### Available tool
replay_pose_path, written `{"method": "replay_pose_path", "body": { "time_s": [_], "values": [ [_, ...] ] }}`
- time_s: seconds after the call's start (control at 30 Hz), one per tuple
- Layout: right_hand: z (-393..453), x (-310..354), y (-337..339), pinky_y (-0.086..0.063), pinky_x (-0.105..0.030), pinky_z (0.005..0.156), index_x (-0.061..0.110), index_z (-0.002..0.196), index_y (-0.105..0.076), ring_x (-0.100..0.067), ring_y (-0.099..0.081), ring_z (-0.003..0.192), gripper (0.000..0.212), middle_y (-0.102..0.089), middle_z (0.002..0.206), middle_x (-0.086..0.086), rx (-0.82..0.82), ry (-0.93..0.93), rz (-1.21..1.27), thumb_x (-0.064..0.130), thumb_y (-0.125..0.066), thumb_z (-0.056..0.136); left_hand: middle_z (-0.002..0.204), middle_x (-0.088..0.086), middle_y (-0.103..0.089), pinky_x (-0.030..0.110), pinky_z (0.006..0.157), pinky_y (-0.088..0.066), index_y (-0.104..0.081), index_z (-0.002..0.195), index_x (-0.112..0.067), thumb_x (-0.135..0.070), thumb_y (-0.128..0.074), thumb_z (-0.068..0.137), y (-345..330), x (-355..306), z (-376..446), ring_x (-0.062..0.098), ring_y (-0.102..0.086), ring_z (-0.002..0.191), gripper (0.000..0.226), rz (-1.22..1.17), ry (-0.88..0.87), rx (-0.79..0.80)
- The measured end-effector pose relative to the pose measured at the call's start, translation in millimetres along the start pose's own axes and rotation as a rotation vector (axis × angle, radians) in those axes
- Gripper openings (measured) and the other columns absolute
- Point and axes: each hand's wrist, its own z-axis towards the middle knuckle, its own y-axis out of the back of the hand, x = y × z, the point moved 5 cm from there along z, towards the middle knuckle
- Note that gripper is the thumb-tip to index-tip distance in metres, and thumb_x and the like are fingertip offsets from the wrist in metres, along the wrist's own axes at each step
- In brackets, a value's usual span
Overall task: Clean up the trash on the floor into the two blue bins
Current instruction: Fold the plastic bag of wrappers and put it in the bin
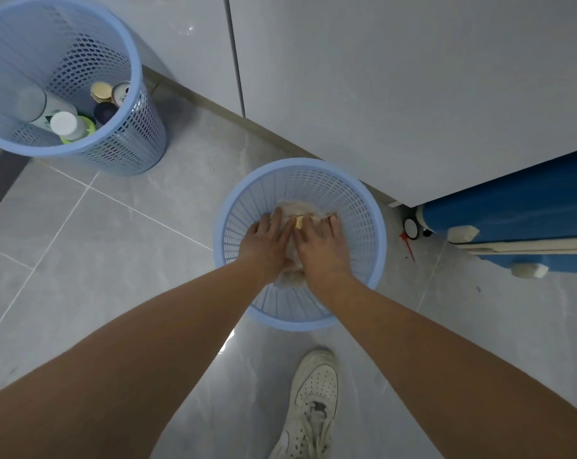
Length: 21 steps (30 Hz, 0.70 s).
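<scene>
On the grey tiled floor (98, 260), I lean over the nearer blue plastic mesh bin (300, 318), my left hand (264, 241) and right hand (323, 246) side by side, pressing crumpled pale paper trash (297, 207) down, presumably to compact it, though my hands hide most of it.

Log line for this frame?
both hands: left hand, right hand pressing pale crumpled trash | inside near blue mesh plastic bin
</scene>
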Motion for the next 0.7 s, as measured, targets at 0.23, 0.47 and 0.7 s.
{"method": "replay_pose_path", "body": {
  "time_s": [0.23, 0.47, 0.7],
  "values": [
    [-30, 6, 22, -0.009, -0.061, 0.121, 0.017, 0.137, -0.052, -0.034, -0.035, 0.141, 0.062, -0.049, 0.143, -0.009, -0.126, 0.035, 0.080, 0.033, -0.072, 0.081, 0.167, 0.013, -0.010, 0.051, 0.121, -0.024, -0.017, 0.159, -0.015, -0.052, -0.048, 0.099, 41, -5, -37, 0.036, -0.011, 0.154, 0.078, -0.012, -0.034, -0.128],
    [-79, 7, 74, -0.018, -0.053, 0.122, 0.016, 0.147, -0.041, -0.028, -0.039, 0.140, 0.072, -0.047, 0.146, -0.006, -0.294, 0.062, 0.251, 0.030, -0.068, 0.082, 0.150, 0.014, -0.044, 0.043, 0.110, -0.040, -0.044, 0.145, -0.006, -0.041, -0.054, 0.095, 84, 11, -109, 0.031, -0.041, 0.138, 0.062, -0.169, -0.098, -0.325],
    [-115, 15, 134, -0.030, -0.050, 0.118, 0.019, 0.140, -0.049, -0.028, -0.041, 0.139, 0.059, -0.046, 0.149, -0.006, -0.371, 0.012, 0.330, 0.028, -0.069, 0.085, 0.155, 0.014, -0.039, 0.040, 0.112, -0.038, -0.038, 0.151, -0.008, -0.038, -0.051, 0.099, 123, 30, -180, 0.030, -0.038, 0.142, 0.061, -0.270, -0.143, -0.443]
  ]
}}
